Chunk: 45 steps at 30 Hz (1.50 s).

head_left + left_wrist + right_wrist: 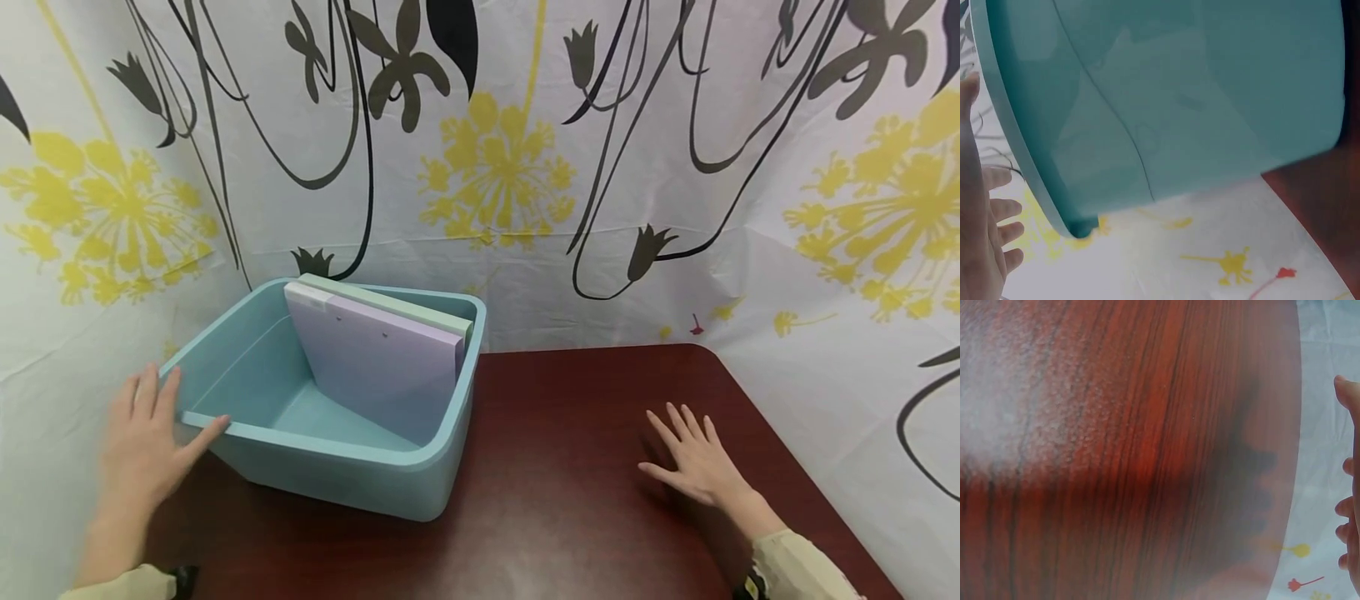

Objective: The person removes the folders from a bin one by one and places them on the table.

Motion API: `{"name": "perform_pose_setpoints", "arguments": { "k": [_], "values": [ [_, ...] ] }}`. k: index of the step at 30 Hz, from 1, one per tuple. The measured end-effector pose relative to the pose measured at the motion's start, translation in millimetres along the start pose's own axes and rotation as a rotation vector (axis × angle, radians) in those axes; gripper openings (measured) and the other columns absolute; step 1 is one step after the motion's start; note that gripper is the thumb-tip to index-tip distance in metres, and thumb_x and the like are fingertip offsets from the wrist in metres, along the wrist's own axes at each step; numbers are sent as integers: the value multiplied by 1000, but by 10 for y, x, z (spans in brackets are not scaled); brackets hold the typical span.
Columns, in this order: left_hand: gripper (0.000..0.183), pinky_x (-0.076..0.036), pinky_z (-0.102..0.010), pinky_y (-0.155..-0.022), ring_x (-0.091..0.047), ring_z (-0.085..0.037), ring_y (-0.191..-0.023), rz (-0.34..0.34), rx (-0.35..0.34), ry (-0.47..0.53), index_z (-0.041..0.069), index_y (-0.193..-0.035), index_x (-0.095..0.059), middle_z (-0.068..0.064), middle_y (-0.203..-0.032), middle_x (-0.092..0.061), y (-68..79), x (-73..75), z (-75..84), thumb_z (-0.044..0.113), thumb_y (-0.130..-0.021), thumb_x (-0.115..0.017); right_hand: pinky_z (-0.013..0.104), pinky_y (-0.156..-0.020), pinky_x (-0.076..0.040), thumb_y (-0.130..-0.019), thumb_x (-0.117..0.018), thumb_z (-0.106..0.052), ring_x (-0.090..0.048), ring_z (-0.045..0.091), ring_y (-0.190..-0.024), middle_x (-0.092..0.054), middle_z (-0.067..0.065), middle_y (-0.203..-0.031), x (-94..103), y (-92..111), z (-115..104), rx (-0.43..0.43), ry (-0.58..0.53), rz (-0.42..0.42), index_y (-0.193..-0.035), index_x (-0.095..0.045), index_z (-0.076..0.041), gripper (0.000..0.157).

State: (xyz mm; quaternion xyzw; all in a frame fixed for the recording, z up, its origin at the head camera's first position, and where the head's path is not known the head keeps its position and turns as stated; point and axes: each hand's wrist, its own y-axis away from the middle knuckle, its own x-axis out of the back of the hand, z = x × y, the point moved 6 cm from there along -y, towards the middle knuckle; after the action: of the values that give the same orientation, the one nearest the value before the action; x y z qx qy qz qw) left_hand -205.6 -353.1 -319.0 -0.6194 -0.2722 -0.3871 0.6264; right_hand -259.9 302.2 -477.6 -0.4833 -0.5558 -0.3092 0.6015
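A light blue plastic bin (318, 454) stands on the left part of the dark red table. Inside it, two flat, thick rectangular items lean against the right side: a lilac one (375, 358) in front and a pale green one (420, 310) behind. They look like file folders or binders. My left hand (150, 442) is at the bin's front left corner, fingers spread, thumb over the rim (1025, 162); whether it touches cannot be told. My right hand (697, 458) hovers over the table's right side with fingers spread, holding nothing, its shadow on the wood.
The dark red wooden table (570, 467) has a rounded far right corner. White cloth (510, 275) with yellow and grey flower prints hangs behind and along both sides. Dark bands circle both wrists near the cream sleeves (802, 567).
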Motion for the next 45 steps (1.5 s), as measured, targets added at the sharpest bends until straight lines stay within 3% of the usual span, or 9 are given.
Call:
{"name": "perform_pose_setpoints", "arguments": {
  "k": [2, 8, 14, 20, 25, 31, 38, 45],
  "values": [
    [92, -8, -49, -108, -19, -45, -126, 36, 12, 19, -8, -134, -29, -35, -136, -25, 31, 21, -85, 65, -81, -45, 62, -99, -12, -79, -55, -57, -18, 45, -131, -25, 29, -141, 8, -4, -5, 4, 5, 9, -139, -35, -7, 81],
    [89, -6, -44, -110, -20, -44, -128, 49, 87, 12, -9, -136, -26, -34, -137, -27, 145, 27, -266, 59, -82, -48, 62, -100, -11, -79, -55, -57, -18, 44, -131, -25, 29, -141, 21, -28, -16, 7, 7, 10, -139, -35, -6, 81],
    [86, -12, -42, -109, -26, -41, -128, 142, 125, 56, -8, -135, -32, -31, -134, -34, 252, 22, -375, 61, -84, -42, 62, -100, -11, -79, -54, -58, -17, 44, -132, -24, 29, -142, 20, -53, -36, 6, 0, -2, -139, -35, -6, 81],
    [80, -9, -44, -109, -20, -42, -131, 71, 170, 63, -9, -137, -26, -32, -138, -28, 287, -28, -462, 53, -88, -41, 62, -101, -10, -79, -54, -57, -17, 44, -131, -24, 29, -142, 13, -51, -25, 6, 3, 4, -139, -34, -6, 81],
    [81, -12, -49, -107, -24, -46, -127, 32, 185, 82, -10, -136, -26, -33, -135, -31, 282, -86, -472, 50, -86, -49, 61, -101, -8, -79, -55, -58, -17, 44, -131, -25, 29, -142, 10, -57, -42, 8, -4, 10, -140, -33, -8, 81],
    [78, -13, -51, -106, -22, -46, -128, 11, 227, 123, -11, -136, -25, -34, -135, -29, 270, -115, -485, 48, -89, -44, 62, -100, -12, -79, -55, -58, -17, 43, -132, -25, 28, -142, 28, -91, -80, 19, 6, 23, -140, -34, -8, 81],
    [79, -24, -59, -94, -28, -49, -118, 0, 281, 157, -10, -135, -24, -35, -130, -31, 233, -160, -492, 45, -86, -49, 60, -102, -10, -79, -55, -57, -17, 42, -133, -24, 28, -142, 27, -129, -135, 27, -12, 26, -140, -33, -7, 81],
    [79, -25, -61, -91, -27, -48, -121, -10, 308, 172, -9, -137, -22, -34, -133, -29, 225, -173, -490, 44, -85, -51, 57, -103, -11, -80, -55, -57, -16, 40, -134, -21, 24, -145, 104, -245, -278, 47, -64, 29, -144, -26, -13, 83]
  ]
}}
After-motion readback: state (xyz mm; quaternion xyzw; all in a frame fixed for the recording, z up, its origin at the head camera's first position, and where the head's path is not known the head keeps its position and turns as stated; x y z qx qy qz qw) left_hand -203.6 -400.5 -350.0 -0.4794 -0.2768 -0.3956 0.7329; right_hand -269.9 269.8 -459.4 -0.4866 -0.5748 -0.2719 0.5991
